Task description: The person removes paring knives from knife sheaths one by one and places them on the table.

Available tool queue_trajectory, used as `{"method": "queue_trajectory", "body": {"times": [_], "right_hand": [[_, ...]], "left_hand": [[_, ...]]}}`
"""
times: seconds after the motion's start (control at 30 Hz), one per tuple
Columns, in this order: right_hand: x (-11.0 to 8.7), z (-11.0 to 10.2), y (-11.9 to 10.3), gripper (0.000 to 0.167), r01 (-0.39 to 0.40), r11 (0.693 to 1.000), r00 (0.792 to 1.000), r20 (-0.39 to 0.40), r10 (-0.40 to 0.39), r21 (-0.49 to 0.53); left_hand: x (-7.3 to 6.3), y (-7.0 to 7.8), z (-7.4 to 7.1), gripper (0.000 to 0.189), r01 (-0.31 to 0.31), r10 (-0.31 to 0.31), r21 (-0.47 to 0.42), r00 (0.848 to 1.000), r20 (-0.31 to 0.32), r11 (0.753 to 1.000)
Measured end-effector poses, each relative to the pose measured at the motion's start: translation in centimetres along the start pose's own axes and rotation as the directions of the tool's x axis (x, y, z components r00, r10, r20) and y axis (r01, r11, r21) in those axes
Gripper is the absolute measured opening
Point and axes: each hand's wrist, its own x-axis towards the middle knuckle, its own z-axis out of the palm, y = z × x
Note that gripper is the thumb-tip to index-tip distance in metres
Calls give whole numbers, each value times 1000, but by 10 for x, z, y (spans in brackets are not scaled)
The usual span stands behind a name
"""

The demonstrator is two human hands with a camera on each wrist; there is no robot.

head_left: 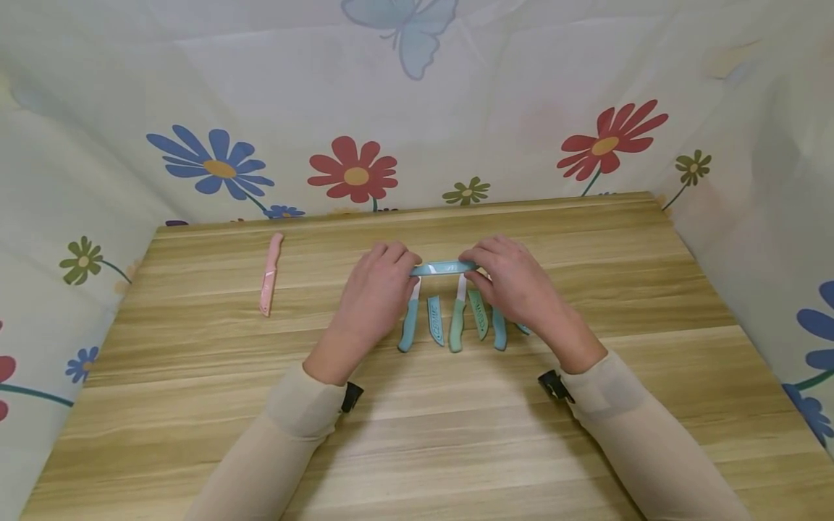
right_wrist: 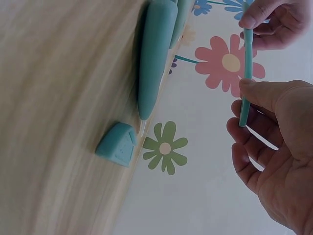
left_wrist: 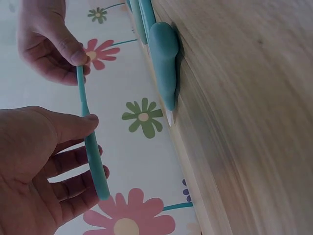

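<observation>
the sheathed blue knife (head_left: 443,268) is lifted clear of the tabletop (head_left: 417,434), level and crosswise, above the blade ends of the row beneath and closer to the far edge than to the near one. its thicker handle lies toward the left edge, its slimmer sheath toward the right.

the left hand (head_left: 383,286) is clamped on the handle, thumb on one side and fingers on the other; the right hand (head_left: 511,278) pinches the sheath end between thumb and fingertips. one hand per end probably keeps the knife steady and gives each part its own hold.

below, a left blue knife (head_left: 408,327), a green knife (head_left: 457,327) and a right blue knife (head_left: 499,329) lie with handles toward the near edge, likely so that each can be taken safely by its handle. white blade shows on the first two; the right hand hides the third's. to the right of each lies a loose cover: a blue sheath (head_left: 435,321), a green sheath (head_left: 478,315) and another blue one, partly hidden by the right wrist. this spacing seems meant to keep pairs together.

well apart, toward the far left corner, lies a pink knife (head_left: 270,275), apparently sheathed, its handle toward the far edge.
</observation>
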Motion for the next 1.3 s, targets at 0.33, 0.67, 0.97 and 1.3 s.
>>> {"method": "queue_trajectory", "body": {"times": [0.33, 0.67, 0.97, 1.3], "right_hand": [[0, -1, 0, 25, -6, 1000, 1000, 5, 6, 1], [0, -2, -1, 34, -2, 999, 999, 36, 4, -39], [0, -1, -14, 51, 82, 991, 995, 67, -76, -104], [-1, 1, -22, 30, 127, 983, 991, 52, -121, -135]], "left_hand": [[1, 1, 2, 19, -24, 25, 22, 1000, -15, 999], [1, 4, 0, 19, -31, 31, 46, 999, -9, 998], [-1, 11, -4, 20, -76, 74, 104, 997, 27, 992], [-4, 19, -5, 17, -98, 98, 112, 995, 2, 989]]}}
